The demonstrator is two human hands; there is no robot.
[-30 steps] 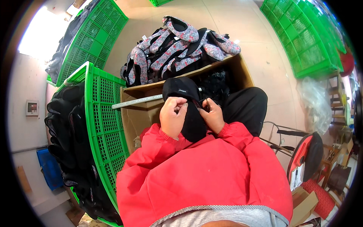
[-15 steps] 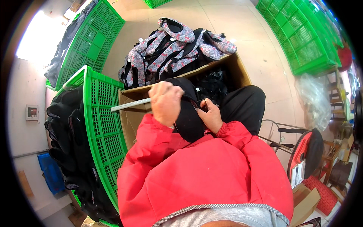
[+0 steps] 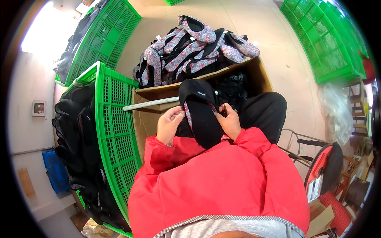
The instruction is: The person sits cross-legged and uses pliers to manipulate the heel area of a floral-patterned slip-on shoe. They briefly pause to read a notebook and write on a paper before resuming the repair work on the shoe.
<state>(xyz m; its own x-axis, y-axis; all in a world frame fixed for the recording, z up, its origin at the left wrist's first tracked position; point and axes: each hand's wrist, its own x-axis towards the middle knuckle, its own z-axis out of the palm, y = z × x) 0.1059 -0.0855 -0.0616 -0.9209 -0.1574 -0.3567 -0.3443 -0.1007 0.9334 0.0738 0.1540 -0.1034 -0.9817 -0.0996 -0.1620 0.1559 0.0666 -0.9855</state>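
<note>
A black slipper (image 3: 204,119) with a floral lining lies sole-down over my lap, its toe pointing away from me. A small dark label sits on its toe. My left hand (image 3: 170,123) has its thumb and fingers closed on the left rim of the slipper's opening, where the floral lining shows. Against the opposite rim, my right hand (image 3: 229,120) pinches the edge between thumb and fingers. Past the toe, a cardboard box (image 3: 149,123) stands open, with dark plastic (image 3: 232,89) inside. A pale flat strip (image 3: 152,104) lies across the box and passes behind the slipper.
Floral slippers (image 3: 182,49) are heaped beyond the box. To my left, a green crate (image 3: 117,115) holds many black slippers (image 3: 75,123). More green crates (image 3: 317,39) stand at the far right and far left. A folding chair (image 3: 317,170) is at my right, near clear plastic (image 3: 335,111).
My left hand has come down from above the slipper to its left rim. The slipper's toe, label and opening now show. The whole view has shifted slightly.
</note>
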